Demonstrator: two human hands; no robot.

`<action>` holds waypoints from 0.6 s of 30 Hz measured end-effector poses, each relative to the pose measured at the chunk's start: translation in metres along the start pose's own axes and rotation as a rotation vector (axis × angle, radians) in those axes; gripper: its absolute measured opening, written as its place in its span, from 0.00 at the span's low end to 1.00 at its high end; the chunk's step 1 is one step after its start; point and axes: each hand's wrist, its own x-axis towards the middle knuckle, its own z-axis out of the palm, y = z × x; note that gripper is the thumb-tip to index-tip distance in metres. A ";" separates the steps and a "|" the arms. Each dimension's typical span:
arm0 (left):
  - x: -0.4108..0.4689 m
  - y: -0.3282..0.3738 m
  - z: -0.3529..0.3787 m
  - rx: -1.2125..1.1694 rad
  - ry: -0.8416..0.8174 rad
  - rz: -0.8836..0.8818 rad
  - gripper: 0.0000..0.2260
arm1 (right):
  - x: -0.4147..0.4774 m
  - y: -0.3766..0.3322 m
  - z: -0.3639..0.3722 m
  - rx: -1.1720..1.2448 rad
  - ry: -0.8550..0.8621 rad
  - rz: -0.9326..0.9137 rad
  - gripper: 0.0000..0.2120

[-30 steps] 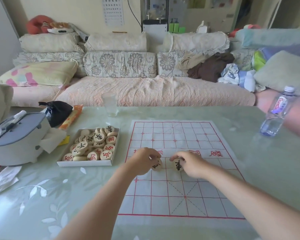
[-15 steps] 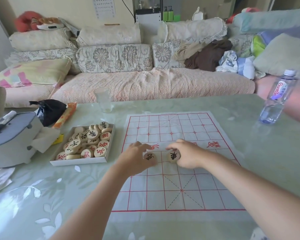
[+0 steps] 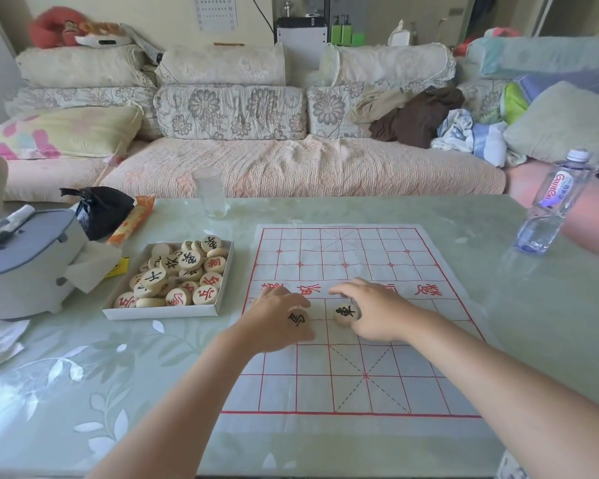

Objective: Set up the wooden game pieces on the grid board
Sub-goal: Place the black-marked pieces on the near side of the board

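Head view: nearest the camera, two bare forearms reach onto one paper xiangqi board (image 3: 360, 382) lying on the table (image 3: 83, 375). The left hand (image 3: 274, 323) pinches the left xiangqi disc (image 3: 298, 319) between thumb and curled fingers. The right hand (image 3: 381, 312) grips the right xiangqi disc (image 3: 346, 313) the same way. Both discs are black-lettered and sit just short of the river row, which lies directly beyond the fingertips. No other piece stands on the grid, so the setup looks barely begun. The next move probably calls for carrying each disc to its own back-row intersection and letting go squarely on the crossing. Left of the left knuckles, well apart, one cardboard box (image 3: 173, 311) holds the heaped pieces (image 3: 187, 271), roughly two dozen, overlapping too much to count. Farther off stand one glass tumbler (image 3: 210, 197) and one water bottle (image 3: 550, 209).
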 end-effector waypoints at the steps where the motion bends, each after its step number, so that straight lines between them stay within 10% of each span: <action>1: 0.001 0.000 0.002 0.009 0.028 -0.008 0.22 | 0.001 0.000 0.002 -0.020 0.010 -0.018 0.22; 18: -0.092 -0.042 -0.048 -0.103 -0.024 0.014 0.18 | -0.047 -0.118 0.020 0.072 -0.059 -0.171 0.20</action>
